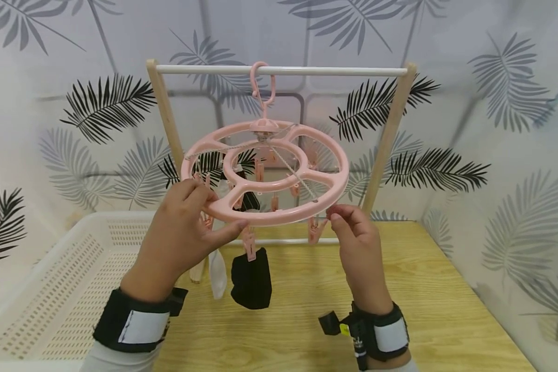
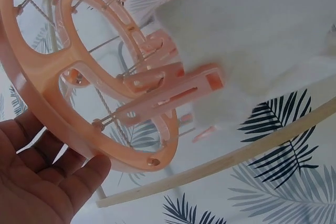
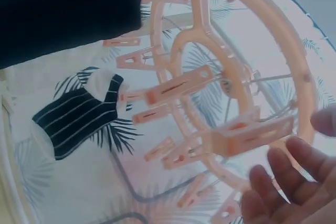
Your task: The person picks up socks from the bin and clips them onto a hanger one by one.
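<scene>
A pink round clip hanger (image 1: 279,218) hangs by its hook from a white bar. My left hand (image 1: 179,227) holds its near-left rim, with the thumb along the lower edge. At the near-right rim, beside a pink clothespin (image 1: 314,231), my right hand (image 1: 360,248) lightly pinches the edge between thumb and fingertips. A clothespin (image 1: 249,244) at the front grips a black sock (image 1: 251,280). A white sock (image 1: 217,274) hangs near my left hand; the left wrist view shows its clothespin (image 2: 173,94) close up. Farther back hangs a black striped sock (image 3: 79,116).
A wooden stand (image 1: 392,134) carries the white bar (image 1: 335,71). To the left sits a white perforated plastic basket (image 1: 70,279). The wood-grain table (image 1: 428,299) spreads beneath, with leaf-patterned cloth (image 1: 507,206) behind and at the sides.
</scene>
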Available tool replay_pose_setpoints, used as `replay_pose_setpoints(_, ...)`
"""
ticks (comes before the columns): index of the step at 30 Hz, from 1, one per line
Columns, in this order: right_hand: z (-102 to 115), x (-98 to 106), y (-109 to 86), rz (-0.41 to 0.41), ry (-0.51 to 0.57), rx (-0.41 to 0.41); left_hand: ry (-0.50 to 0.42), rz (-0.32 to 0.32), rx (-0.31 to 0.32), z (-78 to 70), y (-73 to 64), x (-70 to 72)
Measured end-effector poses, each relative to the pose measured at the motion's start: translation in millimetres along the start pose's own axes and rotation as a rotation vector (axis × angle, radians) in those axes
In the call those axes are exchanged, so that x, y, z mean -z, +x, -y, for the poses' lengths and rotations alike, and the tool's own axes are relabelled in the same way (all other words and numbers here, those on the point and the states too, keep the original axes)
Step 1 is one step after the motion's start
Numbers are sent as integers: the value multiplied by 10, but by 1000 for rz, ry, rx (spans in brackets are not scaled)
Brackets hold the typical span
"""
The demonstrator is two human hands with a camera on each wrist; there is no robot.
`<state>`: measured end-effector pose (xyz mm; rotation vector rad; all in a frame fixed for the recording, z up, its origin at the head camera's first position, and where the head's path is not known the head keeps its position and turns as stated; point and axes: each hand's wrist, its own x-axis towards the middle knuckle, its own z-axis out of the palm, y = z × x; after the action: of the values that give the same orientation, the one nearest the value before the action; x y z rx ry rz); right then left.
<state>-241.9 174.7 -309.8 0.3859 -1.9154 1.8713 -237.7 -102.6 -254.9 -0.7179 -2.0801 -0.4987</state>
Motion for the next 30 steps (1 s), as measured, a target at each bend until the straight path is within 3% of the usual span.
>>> replay_pose_setpoints(6,-48,-39,26,205,60,-8,-50,42,10,31,28,55)
replay_pose_setpoints(12,-71,-10,24,257,143,-2,-47,79,17,69,31,111)
replay_pose_setpoints(19,-80,-40,33,340,235,20,-76,75,-5,122,25,149)
replay_pose_setpoints(30,-58,-123,-9,402,339,-23,-103,110,12,177,-5,181)
